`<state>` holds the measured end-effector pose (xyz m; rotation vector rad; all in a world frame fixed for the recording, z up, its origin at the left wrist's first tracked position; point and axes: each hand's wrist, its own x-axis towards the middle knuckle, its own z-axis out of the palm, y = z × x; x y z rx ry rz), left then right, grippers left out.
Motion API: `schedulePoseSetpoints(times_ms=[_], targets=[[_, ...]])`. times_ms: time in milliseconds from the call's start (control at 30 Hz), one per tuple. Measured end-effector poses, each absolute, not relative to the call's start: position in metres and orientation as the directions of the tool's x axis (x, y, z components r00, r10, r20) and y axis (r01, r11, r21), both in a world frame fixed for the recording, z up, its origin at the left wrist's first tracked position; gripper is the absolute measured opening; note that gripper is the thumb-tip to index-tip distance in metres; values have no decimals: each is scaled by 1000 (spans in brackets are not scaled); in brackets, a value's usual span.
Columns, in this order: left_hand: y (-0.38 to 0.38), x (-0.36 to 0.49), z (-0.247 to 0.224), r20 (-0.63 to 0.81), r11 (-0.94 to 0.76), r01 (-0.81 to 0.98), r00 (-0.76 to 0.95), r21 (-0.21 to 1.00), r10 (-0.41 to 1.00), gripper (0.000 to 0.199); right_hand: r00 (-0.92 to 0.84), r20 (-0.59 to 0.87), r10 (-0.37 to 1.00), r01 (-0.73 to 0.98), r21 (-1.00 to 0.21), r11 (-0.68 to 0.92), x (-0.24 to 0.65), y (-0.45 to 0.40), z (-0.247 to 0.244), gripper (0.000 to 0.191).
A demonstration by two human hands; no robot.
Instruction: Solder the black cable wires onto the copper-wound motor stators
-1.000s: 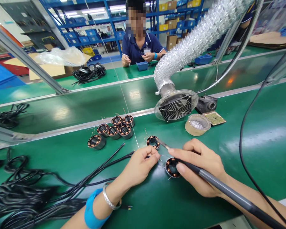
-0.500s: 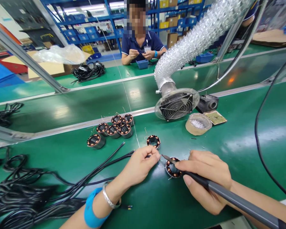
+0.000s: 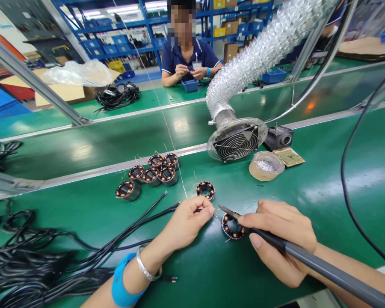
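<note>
My left hand (image 3: pixel 192 218) is closed in a pinch, with thin bare wire ends poking out past the fingertips. A fine solder wire (image 3: pixel 181 177) runs down from above into this hand, and a black cable (image 3: pixel 170 209) passes into it as well. My right hand (image 3: pixel 280 239) grips a soldering iron (image 3: pixel 321 261) like a pen. The iron's tip points left, slightly apart from the wire ends. Under the tip lies a stator (image 3: pixel 233 226) with copper windings. Another stator (image 3: pixel 205 191) sits just beyond my left fingers.
Several stators (image 3: pixel 128 191) stand together at left centre. Black cables (image 3: pixel 28 256) heap at lower left. A fume fan (image 3: pixel 237 143) hangs from a foil duct (image 3: pixel 259 55). Near it are a round tub (image 3: pixel 266 166) and an iron stand (image 3: pixel 279 137). Across the bench sits a co-worker (image 3: pixel 189 60).
The iron's tip has drawn slightly right, away from the wire ends at my left fingers. My left hand keeps its pinch. The whole view has shifted a little.
</note>
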<state>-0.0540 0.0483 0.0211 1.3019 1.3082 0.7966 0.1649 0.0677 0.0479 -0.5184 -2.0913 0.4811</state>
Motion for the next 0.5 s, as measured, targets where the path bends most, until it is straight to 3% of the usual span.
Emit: schedulePoseSetpoints(times_ms=[500], targets=[[47,-54,22,-222,178,237,175,955,959,24,-451,724,522,161,-509,846,164,71,42,35]])
